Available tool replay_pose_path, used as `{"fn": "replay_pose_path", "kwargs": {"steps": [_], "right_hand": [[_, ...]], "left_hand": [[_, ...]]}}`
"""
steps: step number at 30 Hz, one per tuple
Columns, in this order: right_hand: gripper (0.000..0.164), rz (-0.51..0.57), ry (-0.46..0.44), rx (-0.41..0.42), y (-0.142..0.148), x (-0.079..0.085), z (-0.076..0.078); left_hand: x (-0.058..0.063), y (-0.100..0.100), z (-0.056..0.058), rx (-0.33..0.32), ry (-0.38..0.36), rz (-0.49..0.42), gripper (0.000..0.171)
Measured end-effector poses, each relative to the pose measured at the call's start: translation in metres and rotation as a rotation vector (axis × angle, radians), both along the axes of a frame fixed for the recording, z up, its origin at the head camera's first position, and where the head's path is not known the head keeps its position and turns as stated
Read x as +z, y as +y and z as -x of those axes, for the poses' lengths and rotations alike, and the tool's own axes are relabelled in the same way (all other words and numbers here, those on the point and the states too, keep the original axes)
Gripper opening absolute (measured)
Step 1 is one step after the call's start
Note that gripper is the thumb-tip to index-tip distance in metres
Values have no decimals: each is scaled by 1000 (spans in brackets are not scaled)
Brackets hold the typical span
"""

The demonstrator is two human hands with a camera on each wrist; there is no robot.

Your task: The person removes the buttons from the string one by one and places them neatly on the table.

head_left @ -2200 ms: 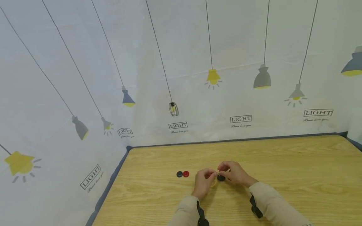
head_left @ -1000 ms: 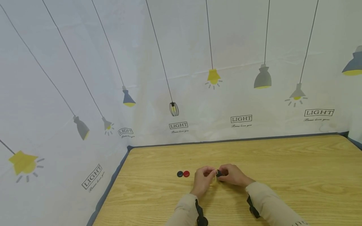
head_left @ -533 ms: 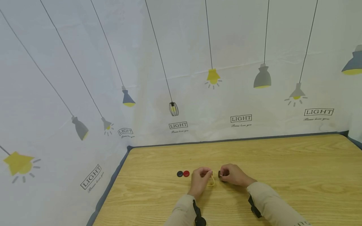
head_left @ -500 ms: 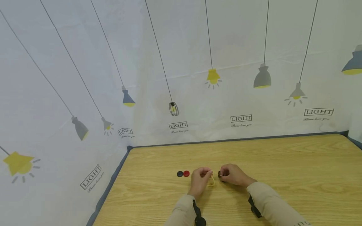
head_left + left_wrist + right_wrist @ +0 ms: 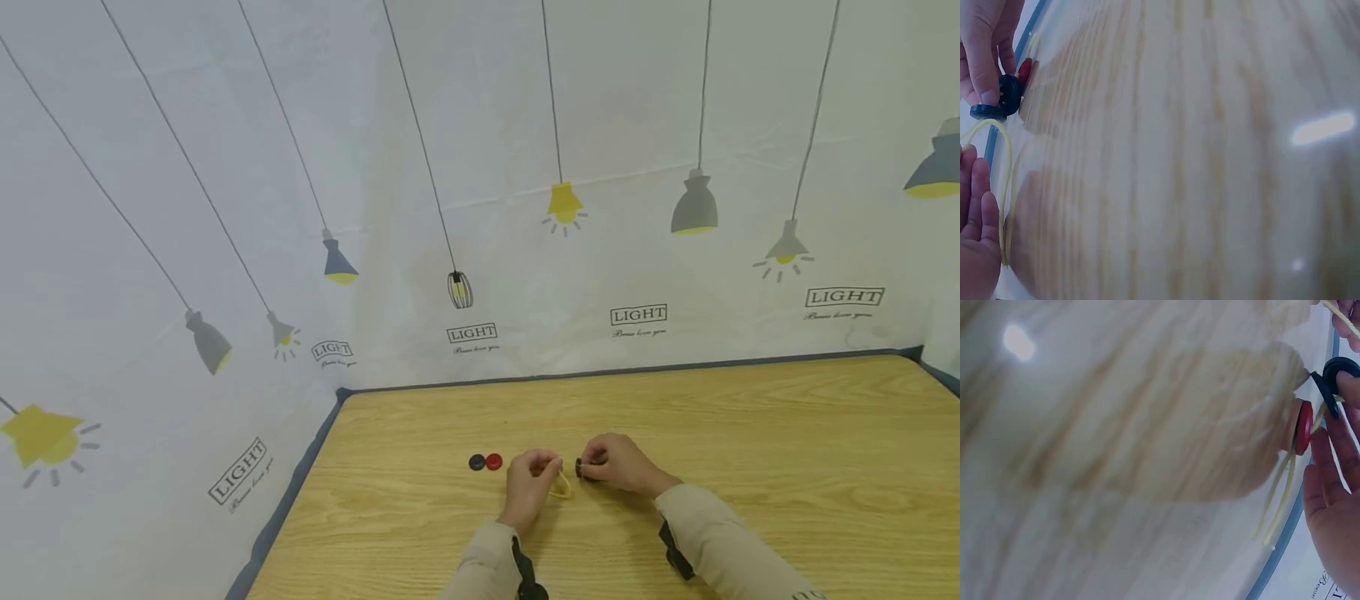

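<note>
Two black buttons (image 5: 1324, 387) and a red button (image 5: 1304, 428) hang on a yellow cord by my right hand (image 5: 618, 463). That hand pinches a black one between thumb and fingers. The red one sits just below, and the cord's tail (image 5: 1285, 494) trails down from it. To the left, my left hand (image 5: 528, 486) pinches the cord (image 5: 1005, 169), which droops in a loop beneath the fingers. A short gap separates the hands, both low over the table. How the cord runs inside the right fingers is hidden.
A loose dark button (image 5: 477, 462) and a loose red button (image 5: 493, 462) lie side by side on the wooden table (image 5: 405, 533), left of my left hand. Behind the table's far edge stands a white wall covering (image 5: 525, 267) printed with lamps.
The hands were together at a black button. My right hand has lifted it, and my left hand has moved left, away from the right, with the cord. The loose buttons have not moved.
</note>
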State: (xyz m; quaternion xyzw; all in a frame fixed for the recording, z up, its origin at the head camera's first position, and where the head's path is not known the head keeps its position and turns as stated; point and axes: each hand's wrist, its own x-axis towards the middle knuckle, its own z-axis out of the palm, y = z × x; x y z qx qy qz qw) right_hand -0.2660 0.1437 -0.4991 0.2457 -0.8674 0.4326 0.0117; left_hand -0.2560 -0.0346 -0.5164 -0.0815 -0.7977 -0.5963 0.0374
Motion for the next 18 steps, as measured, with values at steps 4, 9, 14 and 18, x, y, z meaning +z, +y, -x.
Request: {"fn": "replay_pose_path", "kwargs": {"steps": [4, 9, 14, 18], "right_hand": [[9, 6, 17, -4, 0, 0, 1], [5, 7, 26, -16, 0, 1, 0], [7, -28, 28, -13, 0, 2, 1], [12, -40, 35, -3, -1, 3, 1]], "left_hand": [[0, 1, -1, 5, -5, -16, 10], [3, 3, -3, 7, 3, -35, 11], [5, 4, -4, 6, -17, -27, 11], [8, 5, -3, 1, -26, -30, 11]]}}
